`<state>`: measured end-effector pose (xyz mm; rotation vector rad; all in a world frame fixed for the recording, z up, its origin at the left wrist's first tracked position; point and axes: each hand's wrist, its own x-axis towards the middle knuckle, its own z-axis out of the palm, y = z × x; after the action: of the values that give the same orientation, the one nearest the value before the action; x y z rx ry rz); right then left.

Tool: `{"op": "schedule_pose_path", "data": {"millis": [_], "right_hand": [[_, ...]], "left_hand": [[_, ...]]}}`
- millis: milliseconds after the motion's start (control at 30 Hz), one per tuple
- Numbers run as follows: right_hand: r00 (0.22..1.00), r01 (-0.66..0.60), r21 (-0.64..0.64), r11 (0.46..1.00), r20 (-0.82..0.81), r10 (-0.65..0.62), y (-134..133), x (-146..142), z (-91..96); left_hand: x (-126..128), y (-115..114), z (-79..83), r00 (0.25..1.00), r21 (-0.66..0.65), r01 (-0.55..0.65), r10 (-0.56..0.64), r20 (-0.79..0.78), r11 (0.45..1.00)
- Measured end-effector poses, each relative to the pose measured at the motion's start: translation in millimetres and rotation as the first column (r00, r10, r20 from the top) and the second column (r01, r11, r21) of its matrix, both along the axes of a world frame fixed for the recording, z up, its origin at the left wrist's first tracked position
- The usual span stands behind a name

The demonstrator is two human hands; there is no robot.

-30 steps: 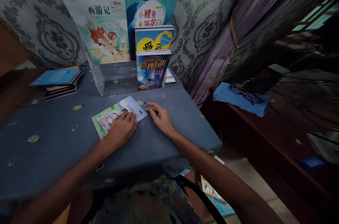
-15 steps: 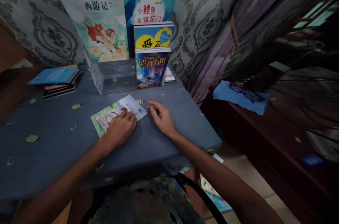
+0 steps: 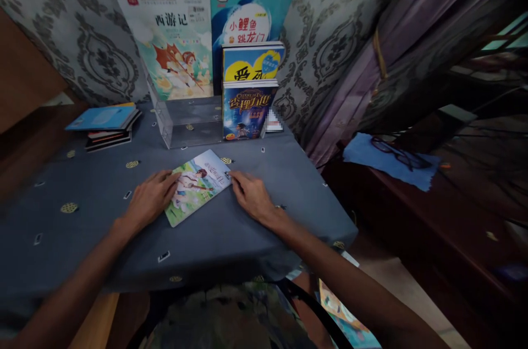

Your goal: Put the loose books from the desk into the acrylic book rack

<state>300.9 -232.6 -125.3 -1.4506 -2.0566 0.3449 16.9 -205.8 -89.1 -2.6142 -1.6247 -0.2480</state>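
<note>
A thin illustrated book point(image 3: 198, 184) lies at an angle on the blue tablecloth, its cover showing a figure on green grass under a pale sky. My left hand point(image 3: 150, 199) grips its upper left edge, fingers bent and thumb at the cover's border. At the right corner, my right hand point(image 3: 254, 195) has its thumb and fingers closed on the book's edge. Just beyond stands a clear plastic rack point(image 3: 193, 134) with several upright books, including a dark blue paperback point(image 3: 247, 109) in the front right slot.
A small stack of books point(image 3: 105, 120) rests at the table's left rear. To the right, a dark red cabinet point(image 3: 388, 195) carries a blue cloth point(image 3: 396, 164) with eyeglasses on it. More books point(image 3: 342, 305) lie below the table's right edge. A purple curtain point(image 3: 363, 63) hangs behind.
My left hand has slid off the middle of the cover to the book's left edge, uncovering the picture. My right hand has come to the right corner. The view has shifted slightly.
</note>
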Motion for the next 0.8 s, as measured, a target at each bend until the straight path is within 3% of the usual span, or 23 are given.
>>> {"op": "schedule_pose_path", "data": {"millis": [100,267,367,467,800], "right_hand": [[0.998,-0.044,-0.027,0.999,0.051,0.045,15,-6,3.0],[0.990,-0.142,-0.054,0.988,-0.006,0.142,51,-13,-1.4],[0.991,-0.133,-0.053,0.990,-0.041,0.131,59,-12,-10.0],[0.988,-0.145,-0.041,0.989,-0.061,0.142,59,-10,-16.8],[0.977,-0.173,0.031,0.984,-0.122,0.176,43,-12,-14.4]], "left_hand": [[-4,-14,2.9,0.999,-0.010,-0.032,0.032,-0.039,0.999],[12,-29,9.1,0.992,0.032,-0.035,0.039,-0.122,0.999],[19,-34,4.7,0.983,0.048,0.182,-0.181,-0.036,0.982],[23,-39,-2.8,0.905,0.020,0.425,-0.426,0.020,0.905],[24,-35,-10.7,0.818,0.195,0.575,-0.566,-0.107,0.795]]}}
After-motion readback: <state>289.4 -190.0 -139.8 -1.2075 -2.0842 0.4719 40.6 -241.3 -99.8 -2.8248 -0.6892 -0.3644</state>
